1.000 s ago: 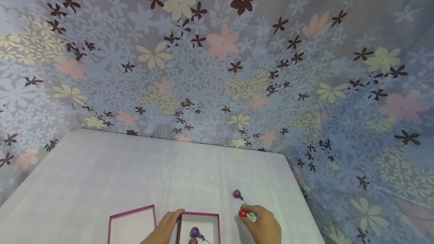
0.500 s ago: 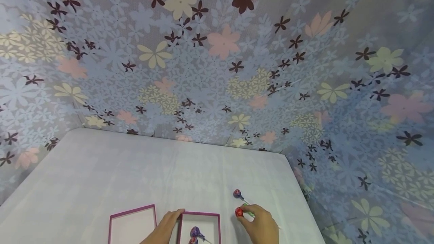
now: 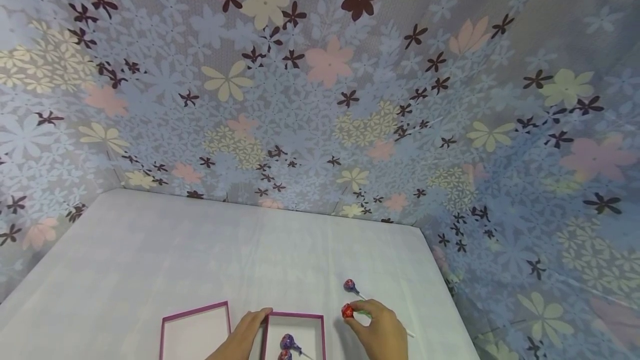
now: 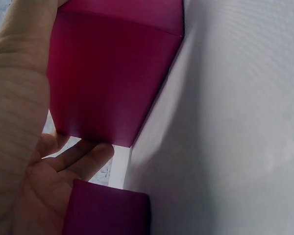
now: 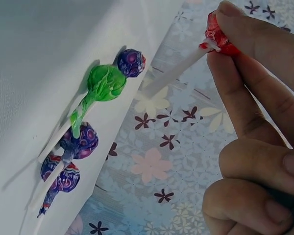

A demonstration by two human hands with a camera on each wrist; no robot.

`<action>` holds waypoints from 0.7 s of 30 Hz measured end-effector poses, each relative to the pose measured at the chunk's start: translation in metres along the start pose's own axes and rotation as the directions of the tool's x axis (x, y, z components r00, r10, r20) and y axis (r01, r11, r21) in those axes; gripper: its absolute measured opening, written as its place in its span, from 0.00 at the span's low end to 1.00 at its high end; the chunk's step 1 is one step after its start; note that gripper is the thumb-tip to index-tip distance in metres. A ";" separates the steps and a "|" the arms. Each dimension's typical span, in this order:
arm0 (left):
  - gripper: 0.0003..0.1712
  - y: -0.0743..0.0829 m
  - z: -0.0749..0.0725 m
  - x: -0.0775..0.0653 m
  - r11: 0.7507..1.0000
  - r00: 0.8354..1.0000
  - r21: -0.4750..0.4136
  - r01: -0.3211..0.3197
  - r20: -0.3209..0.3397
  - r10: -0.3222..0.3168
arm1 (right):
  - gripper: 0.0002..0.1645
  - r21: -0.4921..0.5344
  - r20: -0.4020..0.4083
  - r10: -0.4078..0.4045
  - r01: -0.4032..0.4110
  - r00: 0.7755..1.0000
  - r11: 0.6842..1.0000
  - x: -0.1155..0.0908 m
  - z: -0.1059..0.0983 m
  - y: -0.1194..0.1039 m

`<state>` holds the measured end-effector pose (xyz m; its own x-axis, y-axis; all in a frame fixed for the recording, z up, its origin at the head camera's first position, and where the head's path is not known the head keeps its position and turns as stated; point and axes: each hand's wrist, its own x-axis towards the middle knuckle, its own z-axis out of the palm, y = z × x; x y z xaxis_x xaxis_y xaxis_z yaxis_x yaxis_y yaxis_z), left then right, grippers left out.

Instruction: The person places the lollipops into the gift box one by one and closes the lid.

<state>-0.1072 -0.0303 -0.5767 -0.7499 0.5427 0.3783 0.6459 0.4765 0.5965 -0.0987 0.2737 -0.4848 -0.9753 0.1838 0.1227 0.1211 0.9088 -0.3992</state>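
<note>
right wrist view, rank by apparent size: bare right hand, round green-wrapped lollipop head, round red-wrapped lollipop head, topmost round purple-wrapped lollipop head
1. Bare right hand
2. Round green-wrapped lollipop head
3. Topmost round purple-wrapped lollipop head
Unsure: round red-wrapped lollipop head, partly hidden by the hand

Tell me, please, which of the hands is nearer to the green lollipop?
Right. The right hand is close, partly hiding the green lollipop in the head view; the left hand is farther away, touching the box with lollipops.
</note>
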 end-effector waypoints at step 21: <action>0.58 0.000 -0.002 0.001 0.997 0.999 -0.070 0.028 0.038 -0.025 | 0.13 0.008 -0.065 -0.162 0.163 0.985 0.987 -0.005 0.004 -0.022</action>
<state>-0.1080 -0.0311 -0.5753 -0.7599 0.5564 0.3362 0.6131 0.4414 0.6552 -0.0971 0.2513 -0.4803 -0.9679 0.0581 0.2444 -0.0407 0.9238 -0.3808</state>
